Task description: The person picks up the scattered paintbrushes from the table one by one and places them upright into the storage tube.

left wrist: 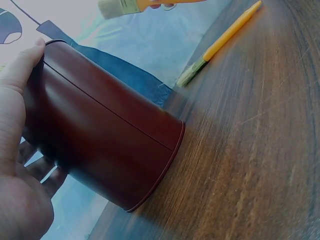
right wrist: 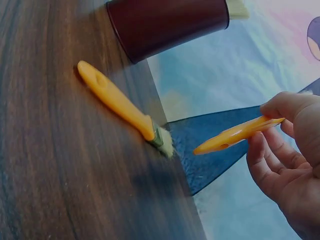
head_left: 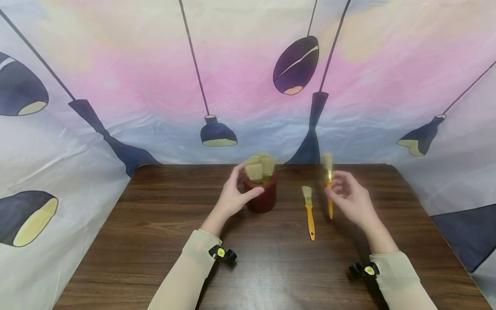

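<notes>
A dark red round cup stands upright on the table, with several paintbrushes in it, bristles up. My left hand grips the cup near its rim, thumb on the near side; the left wrist view shows fingers around its other side. Off to the right, my right hand pinches an orange-handled paintbrush between thumb and fingertips, bristles up and handle pointing down above the table. Between the cup and that hand lies another orange-handled paintbrush, flat, bristles toward the back.
The dark wood table ends at a hanging cloth printed with lamps, directly behind the cup. More of the cloth hangs along both sides. Each wrist carries a small black camera, such as the one on the left wrist.
</notes>
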`<state>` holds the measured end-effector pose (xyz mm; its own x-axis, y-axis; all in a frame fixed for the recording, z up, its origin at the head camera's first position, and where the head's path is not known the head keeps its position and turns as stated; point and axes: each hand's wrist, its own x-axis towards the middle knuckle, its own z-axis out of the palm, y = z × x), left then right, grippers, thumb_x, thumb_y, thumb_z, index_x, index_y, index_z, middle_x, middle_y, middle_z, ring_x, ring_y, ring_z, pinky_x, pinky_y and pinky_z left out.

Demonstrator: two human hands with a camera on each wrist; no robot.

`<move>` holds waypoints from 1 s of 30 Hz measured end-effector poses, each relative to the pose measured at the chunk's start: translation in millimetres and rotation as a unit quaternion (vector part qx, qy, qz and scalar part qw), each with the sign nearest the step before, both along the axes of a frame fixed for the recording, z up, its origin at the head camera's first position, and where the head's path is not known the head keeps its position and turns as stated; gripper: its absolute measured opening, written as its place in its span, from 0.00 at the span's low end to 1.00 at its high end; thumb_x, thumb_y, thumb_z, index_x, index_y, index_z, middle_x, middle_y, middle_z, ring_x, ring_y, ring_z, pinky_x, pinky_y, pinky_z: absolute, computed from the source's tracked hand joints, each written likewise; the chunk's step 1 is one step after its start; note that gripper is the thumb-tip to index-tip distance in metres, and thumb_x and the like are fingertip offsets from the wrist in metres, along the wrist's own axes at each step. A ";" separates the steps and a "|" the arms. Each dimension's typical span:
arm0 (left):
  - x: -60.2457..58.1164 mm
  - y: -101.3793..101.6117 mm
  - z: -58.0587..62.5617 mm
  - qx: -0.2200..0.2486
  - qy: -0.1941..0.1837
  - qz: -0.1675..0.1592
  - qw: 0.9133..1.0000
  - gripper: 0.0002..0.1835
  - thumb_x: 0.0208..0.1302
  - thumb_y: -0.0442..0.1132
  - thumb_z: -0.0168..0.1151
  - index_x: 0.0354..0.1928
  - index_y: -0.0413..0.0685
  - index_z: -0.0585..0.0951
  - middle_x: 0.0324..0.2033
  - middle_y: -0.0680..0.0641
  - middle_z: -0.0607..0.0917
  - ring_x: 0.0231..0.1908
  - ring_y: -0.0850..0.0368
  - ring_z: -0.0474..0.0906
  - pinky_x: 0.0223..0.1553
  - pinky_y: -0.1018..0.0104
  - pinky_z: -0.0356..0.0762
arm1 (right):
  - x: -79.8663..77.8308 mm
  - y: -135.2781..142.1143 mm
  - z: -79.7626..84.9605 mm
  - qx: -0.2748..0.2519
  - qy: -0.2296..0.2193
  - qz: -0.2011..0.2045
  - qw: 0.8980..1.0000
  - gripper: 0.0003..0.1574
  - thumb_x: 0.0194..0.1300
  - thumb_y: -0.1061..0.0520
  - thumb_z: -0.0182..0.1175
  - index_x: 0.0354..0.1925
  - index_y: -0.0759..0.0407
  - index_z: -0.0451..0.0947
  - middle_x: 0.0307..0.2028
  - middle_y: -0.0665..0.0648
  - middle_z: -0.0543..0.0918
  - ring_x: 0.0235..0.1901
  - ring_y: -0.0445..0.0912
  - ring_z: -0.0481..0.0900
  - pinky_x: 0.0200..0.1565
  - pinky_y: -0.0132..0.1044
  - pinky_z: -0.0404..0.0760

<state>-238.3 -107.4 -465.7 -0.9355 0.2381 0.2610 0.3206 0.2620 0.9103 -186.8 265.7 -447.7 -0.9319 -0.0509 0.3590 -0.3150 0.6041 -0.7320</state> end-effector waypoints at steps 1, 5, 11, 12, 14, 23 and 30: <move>0.1 -0.3 0.4 0.000 0.001 0.000 1.000 0.49 0.65 0.47 0.81 0.83 0.66 0.64 0.68 0.44 0.79 0.67 0.42 0.78 0.69 0.37 0.74 | 0.5 -1.1 1.7 0.000 0.001 0.001 1.000 0.31 0.72 0.63 0.73 0.69 0.64 0.74 0.46 0.62 0.88 0.41 0.28 0.82 0.41 0.21 0.81; -0.1 -1.0 0.8 0.000 0.002 0.001 1.000 0.49 0.65 0.47 0.81 0.83 0.66 0.64 0.69 0.44 0.79 0.68 0.42 0.78 0.69 0.37 0.74 | 1.9 -6.0 7.6 -0.008 0.003 0.002 1.000 0.31 0.74 0.63 0.71 0.69 0.67 0.73 0.48 0.66 0.88 0.42 0.25 0.81 0.43 0.20 0.80; -1.2 -1.4 -0.9 0.003 0.002 -0.001 1.000 0.48 0.65 0.46 0.81 0.83 0.66 0.65 0.67 0.43 0.80 0.66 0.43 0.79 0.68 0.37 0.74 | -2.2 -16.7 13.4 -0.043 0.032 0.013 0.998 0.28 0.73 0.65 0.71 0.67 0.65 0.75 0.49 0.68 0.89 0.43 0.26 0.82 0.46 0.19 0.79; -1.1 -1.3 -1.1 0.004 0.000 -0.002 1.000 0.48 0.65 0.47 0.81 0.83 0.66 0.65 0.66 0.43 0.81 0.66 0.43 0.79 0.68 0.37 0.75 | -3.0 -19.2 15.2 -0.053 0.034 0.016 0.998 0.27 0.73 0.65 0.71 0.66 0.65 0.75 0.48 0.68 0.89 0.42 0.27 0.83 0.45 0.20 0.80; -1.0 -1.4 -1.3 0.004 -0.001 -0.003 1.000 0.48 0.65 0.47 0.81 0.83 0.66 0.65 0.66 0.43 0.81 0.66 0.43 0.79 0.68 0.37 0.75 | -4.6 -24.8 20.5 -0.074 0.033 0.020 0.997 0.23 0.76 0.64 0.69 0.64 0.65 0.75 0.46 0.66 0.89 0.41 0.30 0.84 0.44 0.22 0.83; 0.3 -0.8 0.0 0.005 0.001 -0.004 1.000 0.50 0.64 0.47 0.82 0.83 0.65 0.65 0.67 0.43 0.81 0.66 0.43 0.79 0.69 0.37 0.74 | -21.0 -55.4 61.5 -0.135 0.029 0.036 0.990 0.22 0.83 0.51 0.64 0.60 0.67 0.74 0.45 0.64 0.85 0.42 0.45 0.88 0.46 0.32 0.88; 1.4 0.2 2.0 0.002 0.000 -0.003 1.000 0.50 0.64 0.48 0.81 0.84 0.65 0.64 0.67 0.43 0.81 0.66 0.43 0.79 0.68 0.38 0.75 | -36.1 -83.4 90.1 -0.228 0.047 0.097 0.968 0.24 0.82 0.58 0.63 0.69 0.66 0.73 0.55 0.59 0.83 0.52 0.47 0.86 0.53 0.37 0.89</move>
<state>-236.9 -107.2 -463.8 -0.9340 0.2422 0.2626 0.3228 0.2573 0.9108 -222.8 182.3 -357.6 -0.8831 -0.0378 0.4677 -0.4679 0.1480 -0.8713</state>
